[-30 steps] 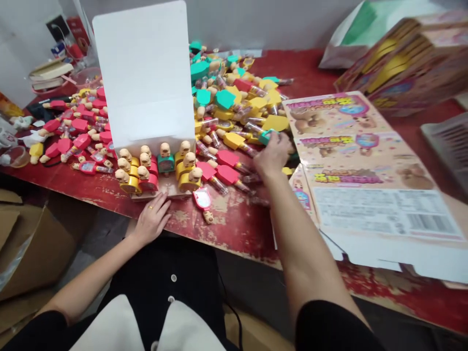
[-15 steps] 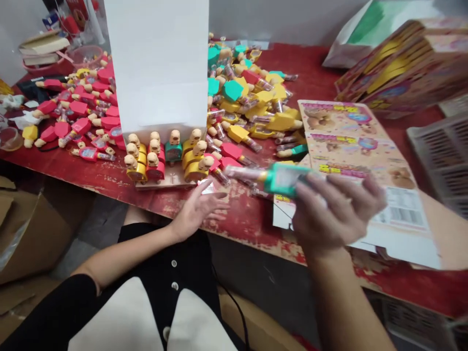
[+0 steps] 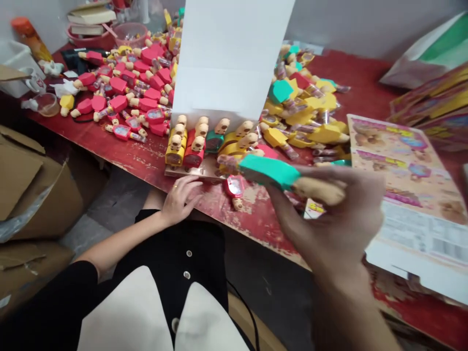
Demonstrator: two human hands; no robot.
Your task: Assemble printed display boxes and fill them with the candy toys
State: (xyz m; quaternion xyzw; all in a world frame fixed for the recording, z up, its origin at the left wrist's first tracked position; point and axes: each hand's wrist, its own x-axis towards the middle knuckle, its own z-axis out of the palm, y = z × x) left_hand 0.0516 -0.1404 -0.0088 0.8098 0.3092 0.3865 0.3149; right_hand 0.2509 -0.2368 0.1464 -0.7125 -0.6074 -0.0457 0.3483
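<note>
My right hand (image 3: pixel 340 219) grips a green candy toy (image 3: pixel 270 170) with a tan animal head at one end and a clear candy-filled tube at the other. The toy is tilted in the air, its tube reaching toward the open display box (image 3: pixel 230 83). Rows of yellow, red and green toys stand in that box, tan heads up. At the box's front edge my left hand (image 3: pixel 181 200) is open, fingers loosely stretched and holding nothing; I cannot tell if the fingertips touch the box. Between my hands a red toy (image 3: pixel 234 187) lies on the red table (image 3: pixel 263 219).
Piles of red toys (image 3: pixel 120 85) lie left of the box, yellow and green toys (image 3: pixel 310 112) to its right. A printed flat carton (image 3: pixel 405 170) lies at right, before stacked cartons (image 3: pixel 435 102). A brown cardboard box (image 3: pixel 32 185) stands at left below the table edge.
My right hand has brought the green toy closer to the display box and turned it. The left hand has shifted left, uncovering the red toy. The whole view has swung left.
</note>
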